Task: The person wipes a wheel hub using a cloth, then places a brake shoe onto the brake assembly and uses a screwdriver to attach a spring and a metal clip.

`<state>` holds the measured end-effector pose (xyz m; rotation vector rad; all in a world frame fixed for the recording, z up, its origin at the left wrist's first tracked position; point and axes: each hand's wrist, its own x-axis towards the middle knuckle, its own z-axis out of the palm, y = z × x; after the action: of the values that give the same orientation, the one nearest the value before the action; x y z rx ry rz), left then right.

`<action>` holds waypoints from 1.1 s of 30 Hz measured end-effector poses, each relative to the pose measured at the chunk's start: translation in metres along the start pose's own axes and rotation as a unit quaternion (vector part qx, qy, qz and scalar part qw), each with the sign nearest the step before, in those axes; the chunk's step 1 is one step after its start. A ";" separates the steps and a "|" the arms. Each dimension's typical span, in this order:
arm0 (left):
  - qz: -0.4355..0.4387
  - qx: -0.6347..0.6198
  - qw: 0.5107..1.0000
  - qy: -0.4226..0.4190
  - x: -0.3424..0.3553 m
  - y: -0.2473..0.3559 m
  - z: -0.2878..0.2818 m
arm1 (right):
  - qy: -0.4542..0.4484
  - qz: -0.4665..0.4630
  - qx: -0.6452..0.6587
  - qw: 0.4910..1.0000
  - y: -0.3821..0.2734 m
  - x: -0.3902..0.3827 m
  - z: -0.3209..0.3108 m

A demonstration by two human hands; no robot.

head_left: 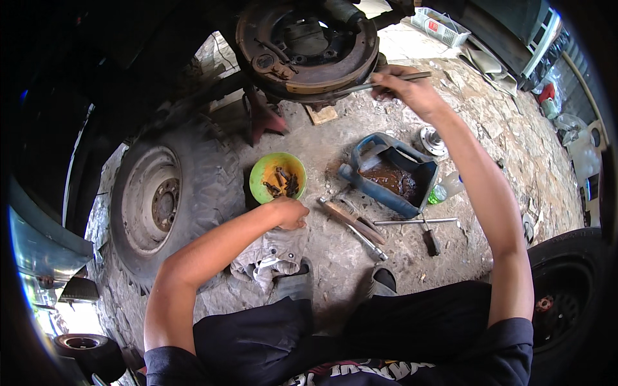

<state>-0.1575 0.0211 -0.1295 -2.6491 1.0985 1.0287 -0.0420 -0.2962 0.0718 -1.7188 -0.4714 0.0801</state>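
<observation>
My right hand [404, 87] is closed around a long thin metal bar [418, 76]. Its far end reaches the lower rim of a rusty brake assembly [308, 85] with curved shoes, mounted at the top of the view. My left hand [288, 213] is low, just below a green and yellow bowl [257, 172], its fingers curled; whatever they may hold is hidden. Several dark, greasy metal parts [281, 182] lie in the bowl. Under my left forearm is a crumpled grey cloth [267, 254].
A cut blue jug [393, 204] holds dark brown liquid. Near it lie a hammer [354, 222], a long steel bar [418, 221], a screwdriver [430, 243] and a green-capped bottle [438, 193]. A large tyre [209, 174] leans at left; a red stand [262, 117] is behind the bowl.
</observation>
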 end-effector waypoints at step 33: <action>0.010 0.015 1.000 -0.020 0.008 0.009 0.003 | -0.022 0.011 -0.016 1.000 0.002 0.003 -0.022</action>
<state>-0.1609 0.0109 -0.1348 -2.5886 1.1242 1.0562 -0.0316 -0.3159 0.0751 -1.7574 -0.4895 0.1268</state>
